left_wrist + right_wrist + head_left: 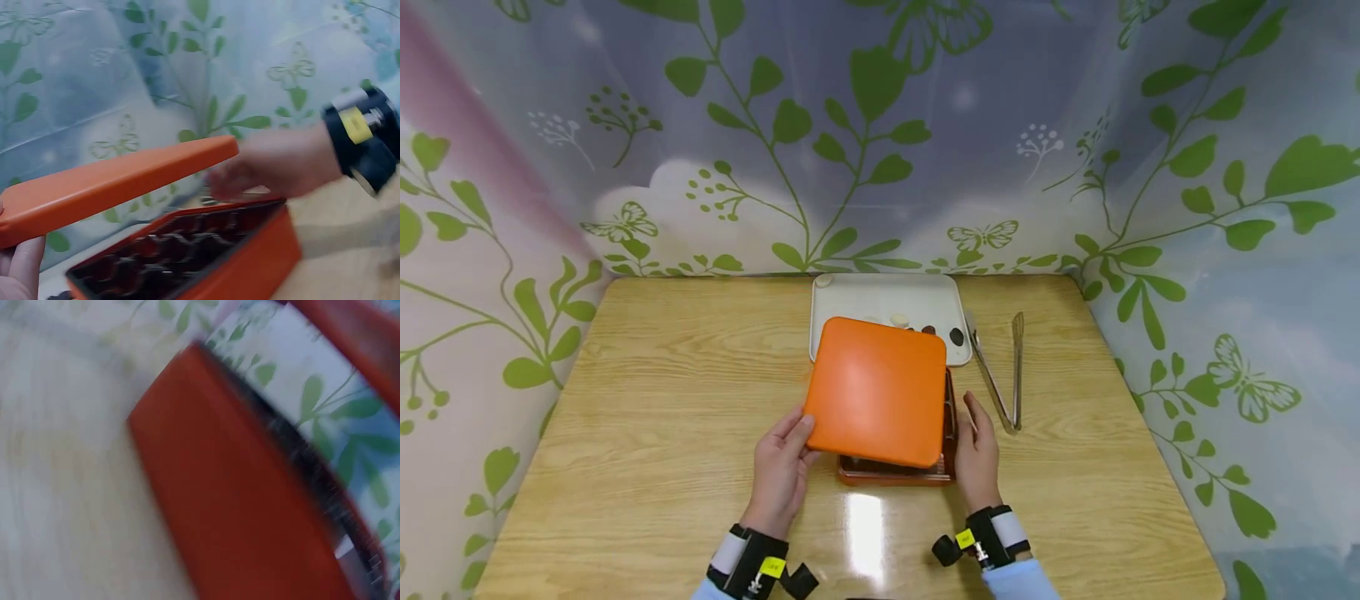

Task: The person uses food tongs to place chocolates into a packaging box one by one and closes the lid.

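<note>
My left hand pinches the left edge of a square orange lid. Under the raised, tilted lid stands an orange box, mostly hidden from above. Dark, rounded compartments line the inside of the box in the left wrist view. Beside the box's right wall is my right hand, its fingers fairly straight; whether they touch the wall I cannot tell. The right wrist view is blurred, with the box's side filling the middle and the lid above it.
Behind the lid lies a white tray with several small dark and pale pieces, partly covered from view. Metal tongs rest to the right of the tray, spread apart. Patterned curtains enclose the wooden table at the back and sides.
</note>
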### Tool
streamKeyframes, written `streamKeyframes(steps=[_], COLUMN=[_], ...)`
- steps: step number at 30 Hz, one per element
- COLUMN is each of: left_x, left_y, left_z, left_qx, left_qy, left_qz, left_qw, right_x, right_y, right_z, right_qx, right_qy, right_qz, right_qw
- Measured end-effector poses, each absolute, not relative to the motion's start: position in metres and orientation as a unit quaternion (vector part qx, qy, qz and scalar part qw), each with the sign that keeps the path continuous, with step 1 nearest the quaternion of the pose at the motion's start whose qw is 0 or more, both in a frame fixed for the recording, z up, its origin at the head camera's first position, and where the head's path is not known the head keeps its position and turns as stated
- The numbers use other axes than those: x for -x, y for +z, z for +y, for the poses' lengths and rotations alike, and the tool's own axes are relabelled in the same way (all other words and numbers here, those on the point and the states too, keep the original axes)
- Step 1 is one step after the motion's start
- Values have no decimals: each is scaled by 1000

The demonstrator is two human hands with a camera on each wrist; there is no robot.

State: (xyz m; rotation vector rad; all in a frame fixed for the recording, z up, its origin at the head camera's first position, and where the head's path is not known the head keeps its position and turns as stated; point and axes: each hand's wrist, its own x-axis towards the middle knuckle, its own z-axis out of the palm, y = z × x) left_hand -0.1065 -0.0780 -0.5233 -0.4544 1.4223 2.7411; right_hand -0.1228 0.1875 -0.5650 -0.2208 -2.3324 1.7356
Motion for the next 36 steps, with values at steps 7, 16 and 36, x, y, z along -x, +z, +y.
streamKeyframes(steps=[7, 16, 36], left_x=[98, 99, 107], left_y=[-535, -541, -558], left_z=[-53, -54, -16], left_qx=[116, 30, 25], left_qy=[882, 852, 591], left_qz=[457, 515, 804], left_qw=[24, 89, -65], right_x=[109, 104, 111], right_y=[-527, -522, -548], right_z=[179, 176, 183], right_qx=[83, 126, 106], right_qy=[740, 807, 522], right_qz=[-663, -575, -844], right_qw=[81, 54, 68])
